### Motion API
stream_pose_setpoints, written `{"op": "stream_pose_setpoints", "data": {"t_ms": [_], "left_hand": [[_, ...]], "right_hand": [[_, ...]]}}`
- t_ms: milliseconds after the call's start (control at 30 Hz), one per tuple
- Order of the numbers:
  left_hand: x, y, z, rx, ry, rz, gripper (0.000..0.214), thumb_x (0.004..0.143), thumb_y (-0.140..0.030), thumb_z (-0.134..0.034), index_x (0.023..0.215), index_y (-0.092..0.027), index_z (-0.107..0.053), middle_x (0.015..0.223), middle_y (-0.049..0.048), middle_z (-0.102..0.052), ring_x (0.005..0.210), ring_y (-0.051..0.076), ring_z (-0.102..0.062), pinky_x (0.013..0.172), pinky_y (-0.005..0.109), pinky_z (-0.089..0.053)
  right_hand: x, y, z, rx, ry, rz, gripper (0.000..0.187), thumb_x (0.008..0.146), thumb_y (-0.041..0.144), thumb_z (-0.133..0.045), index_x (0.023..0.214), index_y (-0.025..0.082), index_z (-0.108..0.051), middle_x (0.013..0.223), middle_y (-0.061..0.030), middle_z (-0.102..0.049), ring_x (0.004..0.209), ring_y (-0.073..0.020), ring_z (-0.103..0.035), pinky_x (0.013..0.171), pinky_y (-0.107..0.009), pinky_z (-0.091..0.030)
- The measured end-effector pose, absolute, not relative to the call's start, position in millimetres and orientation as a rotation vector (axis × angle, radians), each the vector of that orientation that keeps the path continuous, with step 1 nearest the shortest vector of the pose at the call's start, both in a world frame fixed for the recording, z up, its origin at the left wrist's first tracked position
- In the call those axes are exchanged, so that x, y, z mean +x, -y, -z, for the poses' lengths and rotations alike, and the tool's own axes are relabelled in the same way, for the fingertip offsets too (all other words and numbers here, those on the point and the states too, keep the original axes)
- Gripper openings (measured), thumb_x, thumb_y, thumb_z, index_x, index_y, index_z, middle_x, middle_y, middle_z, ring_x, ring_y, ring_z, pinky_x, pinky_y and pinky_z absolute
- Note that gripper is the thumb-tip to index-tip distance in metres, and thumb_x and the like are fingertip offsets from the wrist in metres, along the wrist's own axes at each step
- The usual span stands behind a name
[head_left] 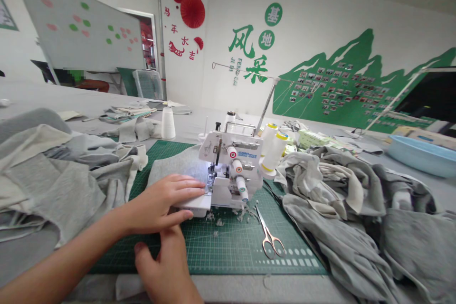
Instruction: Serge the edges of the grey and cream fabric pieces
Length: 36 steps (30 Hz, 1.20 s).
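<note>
A white overlock sewing machine stands on a green cutting mat, its lamp lit at the needle area. Grey fabric lies on the machine's left side, running up to the presser foot. Flat on this fabric rests my left hand, fingers stretched toward the foot and thumb apart. Just below it is my right hand, its thumb out to the left; its other fingers are hidden under my left hand. Gold-handled scissors lie on the mat to the right, near lint scraps.
Grey fabric pieces spread at the left; a heap of grey garments covers the right side. Thread cones stand behind the machine, another white cone to its left. A blue basin sits far right. A thread stand rises behind.
</note>
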<state>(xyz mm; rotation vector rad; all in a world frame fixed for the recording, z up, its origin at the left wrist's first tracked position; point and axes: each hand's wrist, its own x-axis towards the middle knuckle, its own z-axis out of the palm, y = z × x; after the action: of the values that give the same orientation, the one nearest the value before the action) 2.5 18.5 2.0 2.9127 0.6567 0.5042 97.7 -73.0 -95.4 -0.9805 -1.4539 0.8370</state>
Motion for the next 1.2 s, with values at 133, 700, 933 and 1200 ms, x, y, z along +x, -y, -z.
{"op": "stream_pose_setpoints", "data": {"t_ms": [133, 700, 933, 1200], "left_hand": [[4, -13, 3, 2.915, -0.723, -0.540, 0.052, 0.093, -0.041, -0.059, 0.143, -0.030, -0.051, 0.146, 0.0055, -0.055, 0.131, 0.029, -0.051, 0.109, 0.045, -0.041], [19, 11, 21, 2.839, -0.930, -0.758, 0.069, 0.079, -0.045, -0.073, 0.141, -0.024, -0.051, 0.145, 0.0097, -0.055, 0.131, 0.033, -0.051, 0.110, 0.047, -0.040], [31, 21, 27, 2.902, -1.015, -0.812, 0.079, 0.078, -0.063, -0.070, 0.141, -0.018, -0.052, 0.144, 0.0139, -0.056, 0.129, 0.036, -0.053, 0.106, 0.050, -0.042], [44, 32, 34, 2.917, -1.094, -0.880, 0.082, 0.078, -0.069, -0.066, 0.139, -0.014, -0.053, 0.142, 0.0166, -0.057, 0.126, 0.038, -0.054, 0.102, 0.052, -0.045]], "right_hand": [[98, 74, 104, -1.008, 1.407, -0.825, 0.061, 0.074, 0.005, -0.063, 0.134, 0.020, -0.062, 0.129, -0.0132, -0.066, 0.122, -0.0339, -0.060, 0.103, -0.047, -0.047], [109, 72, 99, -0.894, 0.936, -1.040, 0.020, 0.079, 0.021, -0.063, 0.079, 0.014, -0.081, 0.076, -0.0074, -0.078, 0.068, -0.0227, -0.067, 0.063, -0.030, -0.051], [113, 82, 108, -0.911, 0.868, -0.955, 0.015, 0.068, 0.014, -0.064, 0.060, 0.016, -0.077, 0.059, -0.0017, -0.073, 0.054, -0.0172, -0.061, 0.054, -0.026, -0.049], [126, 94, 133, -0.995, 0.886, -0.780, 0.009, 0.073, 0.019, -0.071, 0.068, 0.017, -0.078, 0.064, -0.0026, -0.075, 0.059, -0.0211, -0.067, 0.059, -0.028, -0.052]]}}
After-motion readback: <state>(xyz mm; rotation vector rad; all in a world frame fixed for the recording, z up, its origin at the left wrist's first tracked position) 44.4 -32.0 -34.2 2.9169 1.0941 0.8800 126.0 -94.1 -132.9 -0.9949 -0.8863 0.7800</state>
